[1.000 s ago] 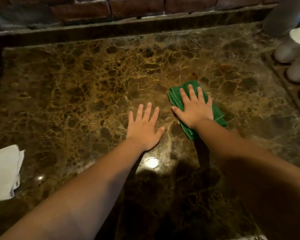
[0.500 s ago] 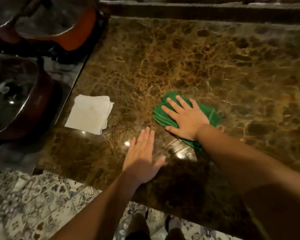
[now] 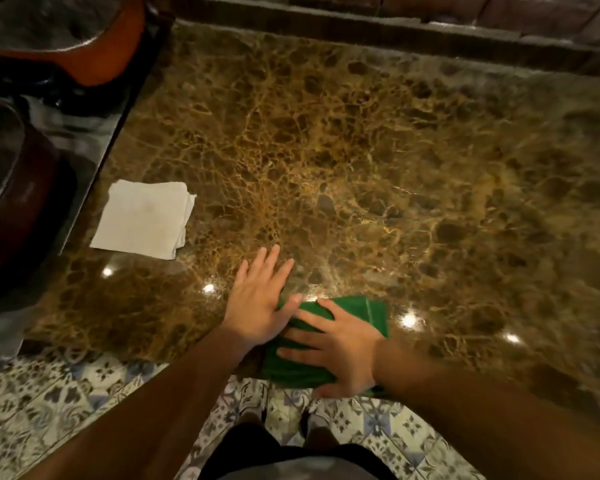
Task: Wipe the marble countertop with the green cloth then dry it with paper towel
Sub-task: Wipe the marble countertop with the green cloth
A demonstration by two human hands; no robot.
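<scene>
Marble countertop (image 3: pixel 378 161) fills most of the head view, brown with gold veining, glossy enough to throw back several small points of light near its front edge, which suggests a damp or polished face; it runs from a raised ledge at the back down to the edge nearest the person, with patterned floor tiles (image 3: pixel 49 410) showing below; to its left sits a stove area with a dark pan (image 3: pixel 11 188) and, farther back, an orange-sided pot (image 3: pixel 94 53), both off the stone, so the wiping surface is left free; paper towel (image 3: pixel 142 220), folded into a flat white square, lies on the counter close to that left edge, well apart from the hands, likely parked there so it is within reach for the drying step yet clear of the wet strokes; green cloth (image 3: pixel 343 313), folded into a thick pad, sits at the very front edge of the marble, part of it seeming to overhang, which fits a stroke drawn toward the body; the right hand (image 3: pixel 340 348) lies flat on top of it, fingers spread and pointing left, pressing it down, not clenching it; the left hand (image 3: pixel 262 299) rests open and empty, palm down on the bare stone just beside the cloth, its thumb touching the cloth's corner, probably bracing the body as the person leans; the wipe looks under way, drying not yet begun.
</scene>
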